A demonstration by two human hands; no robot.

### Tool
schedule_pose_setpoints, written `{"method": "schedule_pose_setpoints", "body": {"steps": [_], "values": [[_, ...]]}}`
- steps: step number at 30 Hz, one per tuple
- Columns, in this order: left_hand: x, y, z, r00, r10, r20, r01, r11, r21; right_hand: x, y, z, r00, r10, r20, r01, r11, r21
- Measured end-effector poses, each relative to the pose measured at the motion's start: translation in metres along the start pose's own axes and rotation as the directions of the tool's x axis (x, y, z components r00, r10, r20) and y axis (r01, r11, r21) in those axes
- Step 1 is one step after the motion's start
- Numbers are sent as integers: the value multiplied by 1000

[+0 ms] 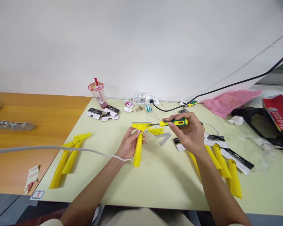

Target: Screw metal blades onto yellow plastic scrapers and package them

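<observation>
My left hand [130, 142] is closed around the neck of a yellow scraper [138, 147], whose handle points down toward me. A metal blade [141, 122] runs along the top edge of its head. In my right hand [191, 131] is a green and yellow screwdriver [174, 122], held level with its shaft pointing left. The screwdriver's tip is at the right side of the scraper head; whether it sits in a screw is too small to tell. Just behind lie small yellow head pieces [156, 131] and loose metal blades [164, 138].
Two yellow scrapers [72, 157] lie at the left, several yellow handles [223, 161] at the right. A drink cup [99, 94] and a power strip [141, 99] stand by the wall. A grey cable [61, 147] crosses in front at left; a black cable [226, 85] hangs at right.
</observation>
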State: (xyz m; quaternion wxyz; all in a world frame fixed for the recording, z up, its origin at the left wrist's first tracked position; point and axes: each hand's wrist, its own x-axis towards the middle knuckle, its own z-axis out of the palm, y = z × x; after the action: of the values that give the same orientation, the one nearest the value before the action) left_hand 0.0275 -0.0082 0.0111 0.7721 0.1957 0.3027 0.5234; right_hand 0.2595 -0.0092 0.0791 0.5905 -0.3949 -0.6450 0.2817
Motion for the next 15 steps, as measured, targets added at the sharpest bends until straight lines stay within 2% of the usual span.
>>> {"method": "schedule_pose_setpoints", "body": {"steps": [9, 15], "values": [[0, -1, -1, 1000, -4, 1, 4, 1000, 0, -2, 1, 0, 999, 30, 22, -30, 1000, 7], [1, -2, -3, 1000, 0, 6, 0, 1000, -6, -3, 0, 0, 999, 5, 34, -4, 1000, -17]]}}
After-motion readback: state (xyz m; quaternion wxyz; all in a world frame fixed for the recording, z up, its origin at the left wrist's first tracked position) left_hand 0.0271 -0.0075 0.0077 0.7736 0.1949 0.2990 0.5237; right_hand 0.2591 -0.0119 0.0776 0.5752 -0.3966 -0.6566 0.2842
